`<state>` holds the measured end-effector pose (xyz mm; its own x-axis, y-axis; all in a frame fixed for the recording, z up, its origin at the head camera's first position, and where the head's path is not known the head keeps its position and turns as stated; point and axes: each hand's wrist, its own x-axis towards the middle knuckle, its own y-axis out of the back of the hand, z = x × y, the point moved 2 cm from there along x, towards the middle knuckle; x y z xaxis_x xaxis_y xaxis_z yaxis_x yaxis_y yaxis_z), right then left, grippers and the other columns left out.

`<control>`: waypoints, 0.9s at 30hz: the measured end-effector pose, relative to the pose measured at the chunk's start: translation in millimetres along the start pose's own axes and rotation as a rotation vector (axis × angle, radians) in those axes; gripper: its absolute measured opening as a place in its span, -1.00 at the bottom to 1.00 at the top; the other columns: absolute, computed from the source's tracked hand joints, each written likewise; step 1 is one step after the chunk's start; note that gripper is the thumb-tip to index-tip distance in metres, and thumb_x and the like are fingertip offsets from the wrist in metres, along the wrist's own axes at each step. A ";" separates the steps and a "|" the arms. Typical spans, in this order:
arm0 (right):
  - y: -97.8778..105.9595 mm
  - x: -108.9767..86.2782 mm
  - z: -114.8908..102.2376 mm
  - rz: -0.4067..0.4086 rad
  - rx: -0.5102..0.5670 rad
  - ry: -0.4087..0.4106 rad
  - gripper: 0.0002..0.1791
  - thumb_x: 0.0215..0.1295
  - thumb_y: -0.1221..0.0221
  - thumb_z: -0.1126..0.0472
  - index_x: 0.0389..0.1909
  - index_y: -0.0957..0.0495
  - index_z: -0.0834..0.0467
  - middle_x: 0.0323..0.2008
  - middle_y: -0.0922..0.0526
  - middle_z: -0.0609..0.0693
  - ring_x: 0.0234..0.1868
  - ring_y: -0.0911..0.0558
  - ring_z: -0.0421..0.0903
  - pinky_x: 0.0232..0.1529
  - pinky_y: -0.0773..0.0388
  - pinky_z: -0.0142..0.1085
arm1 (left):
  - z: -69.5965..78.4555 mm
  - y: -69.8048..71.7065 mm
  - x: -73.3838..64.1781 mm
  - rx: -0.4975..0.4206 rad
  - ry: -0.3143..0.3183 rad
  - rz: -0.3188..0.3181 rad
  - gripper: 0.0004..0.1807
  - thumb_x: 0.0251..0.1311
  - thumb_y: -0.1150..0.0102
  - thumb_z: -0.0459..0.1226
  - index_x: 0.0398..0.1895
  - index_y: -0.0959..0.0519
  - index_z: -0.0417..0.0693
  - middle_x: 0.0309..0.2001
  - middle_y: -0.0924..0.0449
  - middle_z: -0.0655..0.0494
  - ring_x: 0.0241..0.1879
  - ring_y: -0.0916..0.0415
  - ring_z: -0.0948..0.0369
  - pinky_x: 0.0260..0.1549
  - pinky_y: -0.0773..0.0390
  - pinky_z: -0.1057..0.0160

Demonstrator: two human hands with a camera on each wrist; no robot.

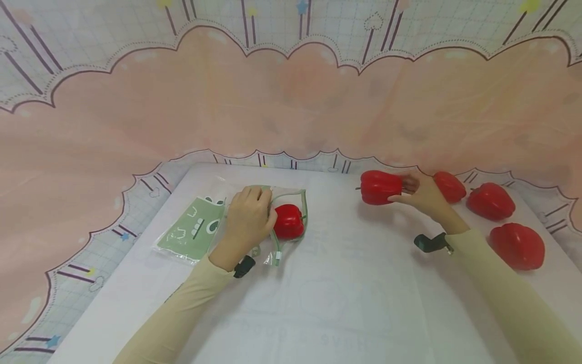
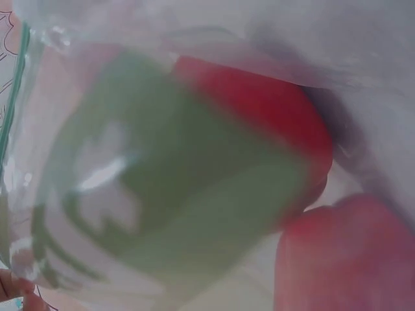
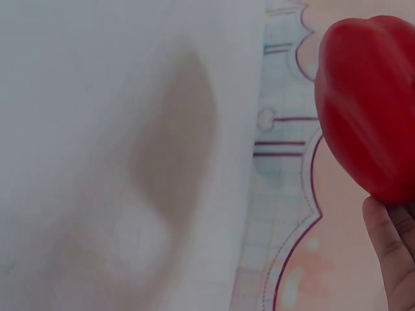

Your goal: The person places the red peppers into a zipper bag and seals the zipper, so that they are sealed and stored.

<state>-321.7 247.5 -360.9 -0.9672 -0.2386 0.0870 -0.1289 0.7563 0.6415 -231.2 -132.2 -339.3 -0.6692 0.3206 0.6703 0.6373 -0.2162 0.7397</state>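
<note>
My left hand (image 1: 249, 217) bends over a clear zip bag with a green printed face (image 1: 191, 232) and grips it near its green-edged mouth. A red bell pepper (image 1: 289, 222) lies inside that mouth, just right of the fingers. Through the film, the left wrist view has one red pepper (image 2: 279, 116) partly behind the green print and another red pepper (image 2: 350, 259) at lower right. Raised above the table, my right hand (image 1: 425, 194) holds a red bell pepper (image 1: 380, 187) by one end, its stem pointing left. Fingertips (image 3: 382, 233) press that pepper in the right wrist view.
Three more red peppers lie at the right: one at the back (image 1: 449, 187), a middle one (image 1: 491, 201) and a front one (image 1: 517, 246). The white table (image 1: 345, 298) ends at a patterned peach curtain (image 1: 291, 106) behind and at the sides.
</note>
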 end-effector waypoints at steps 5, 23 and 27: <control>-9.5 0.4 -8.6 -0.014 0.030 0.018 -0.22 0.07 -0.32 0.09 0.29 -0.24 0.25 0.22 -0.42 0.27 0.20 -0.47 0.23 0.10 -0.43 -0.08 | -0.2 -1.4 -0.4 0.003 -0.010 0.014 -0.85 -0.01 -0.17 -0.31 -0.36 -0.52 -0.19 -0.45 -0.55 -0.06 -0.42 -0.45 0.05 -0.44 -0.49 0.19; -57.5 2.9 -26.6 -0.092 0.082 0.101 -0.29 -0.01 -0.38 0.19 0.19 -0.35 0.22 0.13 -0.50 0.22 0.16 -0.52 0.18 0.09 -0.47 0.03 | 0.8 -0.9 0.1 0.010 -0.026 0.030 -0.82 -0.04 -0.21 -0.31 -0.33 -0.54 -0.20 -0.42 -0.55 -0.07 -0.38 -0.47 0.04 -0.41 -0.51 0.17; -67.5 2.2 -30.6 -0.109 0.097 0.115 -0.30 -0.03 -0.39 0.20 0.17 -0.37 0.21 0.11 -0.52 0.21 0.15 -0.53 0.17 0.10 -0.46 0.05 | 1.1 -0.9 0.1 0.008 -0.028 0.030 -0.83 -0.04 -0.21 -0.32 -0.34 -0.54 -0.20 -0.43 -0.55 -0.07 -0.39 -0.46 0.04 -0.41 -0.51 0.17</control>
<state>-308.4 177.3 -380.6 -0.9155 -0.3867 0.1111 -0.2580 0.7759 0.5757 -231.4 -130.9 -339.9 -0.6387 0.3397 0.6904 0.6602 -0.2189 0.7185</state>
